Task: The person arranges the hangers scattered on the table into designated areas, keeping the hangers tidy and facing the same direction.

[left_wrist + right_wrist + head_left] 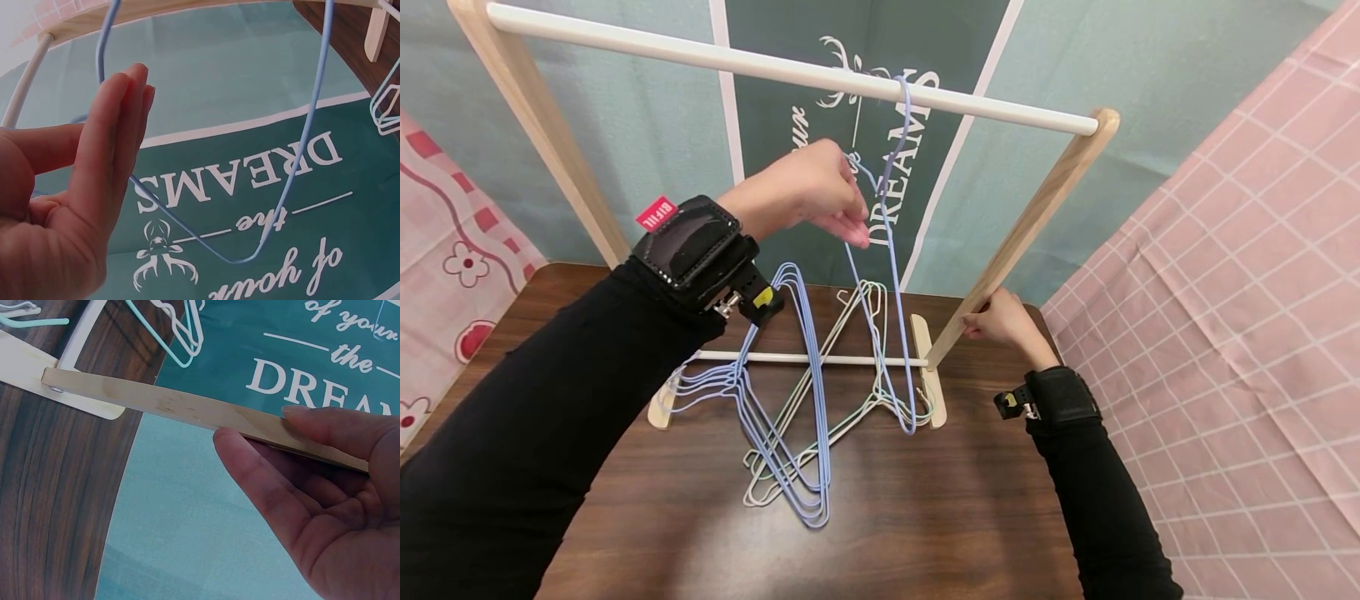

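Observation:
A blue wire hanger (892, 275) hangs by its hook from the white top rod (722, 57) of a wooden-sided clothes rack. My left hand (831, 193) is beside its upper part, below the rod; in the left wrist view the fingers (103, 150) are straight and held together, with the hanger's wire (181, 219) passing behind them. My right hand (1003, 318) holds the rack's right wooden upright (1026, 233) low down, thumb on one side and fingers on the other, as the right wrist view shows.
Several blue hangers (820, 400) rest in a bundle around the lower white bar (850, 360). White and pale green hangers (808, 454) lie crossed beside them on the brown table (925, 517). The right foot (931, 375) stands on the table. Pink checked cloth (1247, 275) borders the right.

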`<action>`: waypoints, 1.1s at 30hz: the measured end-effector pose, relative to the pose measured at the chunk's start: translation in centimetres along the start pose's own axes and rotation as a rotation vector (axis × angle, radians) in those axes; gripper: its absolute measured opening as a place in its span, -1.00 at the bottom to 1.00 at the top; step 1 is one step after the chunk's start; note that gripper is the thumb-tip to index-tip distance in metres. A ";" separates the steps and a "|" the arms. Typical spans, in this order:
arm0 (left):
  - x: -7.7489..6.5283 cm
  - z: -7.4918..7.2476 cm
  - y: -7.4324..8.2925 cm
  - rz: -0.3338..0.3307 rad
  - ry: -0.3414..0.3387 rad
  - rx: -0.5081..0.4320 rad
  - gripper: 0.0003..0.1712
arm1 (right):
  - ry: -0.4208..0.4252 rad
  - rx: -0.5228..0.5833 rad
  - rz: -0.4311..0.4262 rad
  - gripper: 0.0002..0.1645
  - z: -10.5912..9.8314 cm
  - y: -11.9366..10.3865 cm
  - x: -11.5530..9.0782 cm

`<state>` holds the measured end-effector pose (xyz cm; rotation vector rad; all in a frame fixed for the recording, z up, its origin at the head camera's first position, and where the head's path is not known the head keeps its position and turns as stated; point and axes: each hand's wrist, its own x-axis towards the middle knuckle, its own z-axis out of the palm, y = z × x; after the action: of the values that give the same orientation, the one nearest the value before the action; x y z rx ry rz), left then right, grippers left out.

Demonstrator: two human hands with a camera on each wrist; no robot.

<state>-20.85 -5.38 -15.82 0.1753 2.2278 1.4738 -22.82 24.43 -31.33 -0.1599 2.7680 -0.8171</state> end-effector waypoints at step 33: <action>1.0 -2.2 -9.2 -0.080 0.009 0.072 -0.86 | 0.006 0.003 -0.012 -0.69 0.0 0.2 0.1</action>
<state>-21.39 -10.73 -23.72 0.1013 2.2698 1.3562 -22.91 24.56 -31.41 -0.1746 2.7741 -0.8260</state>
